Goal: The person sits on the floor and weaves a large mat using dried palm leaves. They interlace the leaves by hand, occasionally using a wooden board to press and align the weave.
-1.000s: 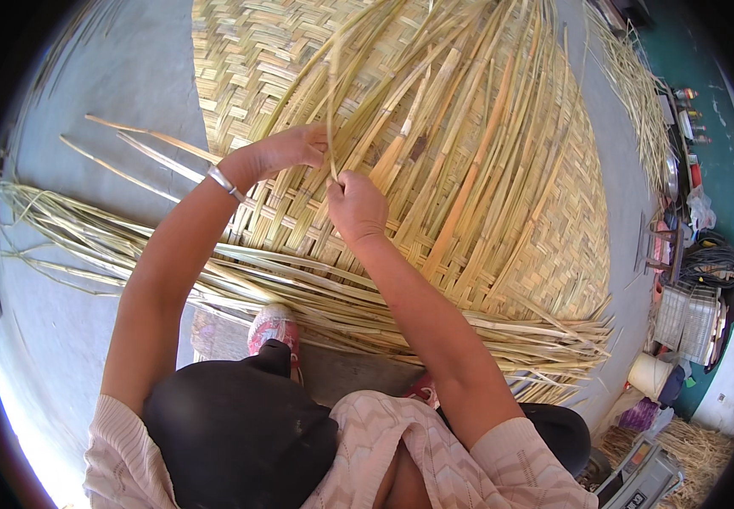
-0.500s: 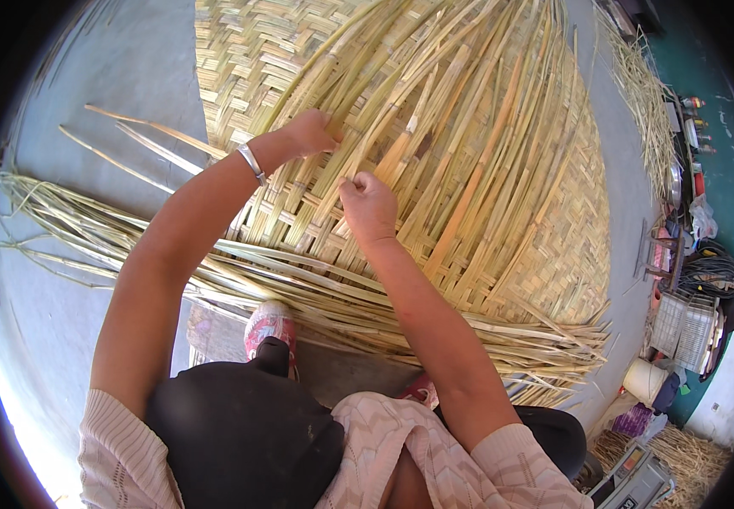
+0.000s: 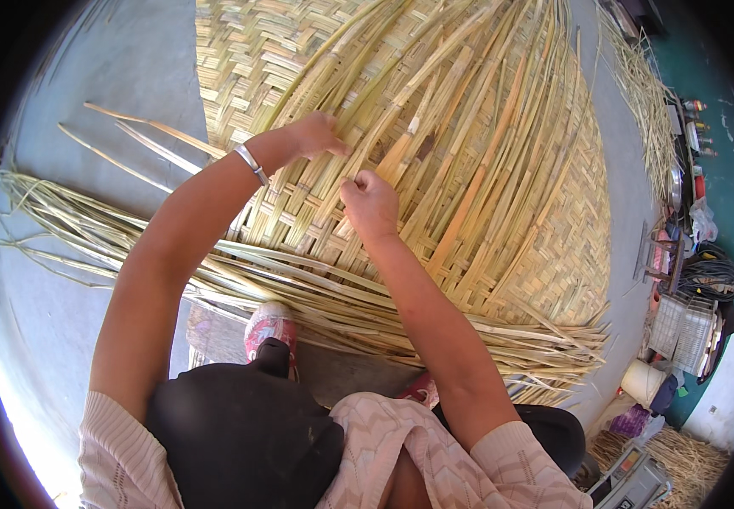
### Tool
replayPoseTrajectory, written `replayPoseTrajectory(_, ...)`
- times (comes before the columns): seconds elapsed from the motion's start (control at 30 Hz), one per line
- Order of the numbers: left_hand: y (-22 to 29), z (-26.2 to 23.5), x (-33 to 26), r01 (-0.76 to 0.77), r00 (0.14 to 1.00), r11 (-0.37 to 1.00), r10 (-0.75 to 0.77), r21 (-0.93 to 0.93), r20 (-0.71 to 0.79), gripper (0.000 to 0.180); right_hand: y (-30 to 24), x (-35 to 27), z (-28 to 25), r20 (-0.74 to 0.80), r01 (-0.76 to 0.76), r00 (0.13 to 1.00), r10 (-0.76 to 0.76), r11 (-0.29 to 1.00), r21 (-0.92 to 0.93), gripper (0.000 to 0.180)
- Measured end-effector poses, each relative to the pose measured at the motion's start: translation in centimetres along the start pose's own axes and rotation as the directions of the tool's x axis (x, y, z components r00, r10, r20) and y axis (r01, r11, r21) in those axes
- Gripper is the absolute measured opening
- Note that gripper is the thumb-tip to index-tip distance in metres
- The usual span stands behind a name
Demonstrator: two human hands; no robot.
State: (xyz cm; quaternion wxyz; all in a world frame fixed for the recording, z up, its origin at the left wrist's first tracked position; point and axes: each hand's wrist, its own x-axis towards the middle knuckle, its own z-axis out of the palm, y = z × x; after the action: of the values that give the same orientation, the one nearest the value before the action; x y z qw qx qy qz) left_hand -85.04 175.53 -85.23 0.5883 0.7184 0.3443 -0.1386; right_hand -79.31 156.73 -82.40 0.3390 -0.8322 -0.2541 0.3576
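Observation:
A large mat (image 3: 252, 64) of woven flat strips lies on the floor before me, with long loose cane-like strips (image 3: 503, 136) fanning over it toward the far edge. My left hand (image 3: 320, 136), with a silver bangle on its wrist, rests over these strips, thumb and fingers apart. Closer to me and to the right, my right hand (image 3: 370, 206) is closed, fingers curled round a strip at the weave; its hold is partly hidden. Along the mat's near edge runs a thick bundle of long strips (image 3: 299, 284), between my hands and my feet.
My shoe (image 3: 271, 327) stands by a small board (image 3: 214, 332) just behind the bundle. Several strip ends (image 3: 142, 161) stick out over the grey floor at left. At right are loose straw (image 3: 643, 110), a coil of black cable (image 3: 711, 273), a wire rack (image 3: 681, 327) and a pale bucket (image 3: 643, 382).
My left hand has shifted slightly right and nearer, and its thumb and fingers have spread. The right hand stays closed in nearly the same place.

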Motion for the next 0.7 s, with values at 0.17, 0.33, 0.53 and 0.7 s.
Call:
replayPoseTrajectory(0.17, -0.5, 0.2, -1.4, -0.037, 0.999, 0.943, 0.029, -0.331, -0.027, 0.041, 0.2, 0.7, 0.8, 0.006, -0.022, 1.000, 0.022, 0.998, -0.066, 0.022)
replayPoseTrajectory(0.33, 0.5, -0.7, -3.1, -0.080, 0.976, 0.876, 0.166, -0.476, 0.142, 0.035, 0.3, 0.0, 0.9, 0.061, 0.122, 0.992, -0.113, 0.975, -0.187, 0.021)
replayPoseTrajectory(0.53, 1.3, -3.0, -5.5, -0.302, 0.953, 0.653, 0.209, -0.695, -0.218, 0.019, 0.8, 0.5, 0.7, 0.142, 0.147, 0.983, -0.120, 0.969, -0.201, 0.025)
replayPoseTrajectory(0.7, -1.9, -4.9, -7.6, -0.295, 0.899, 0.836, 0.079, -0.463, -0.431, 0.013, 0.7, 1.0, 0.9, 0.159, 0.134, 0.983, -0.096, 0.959, -0.251, 0.025)
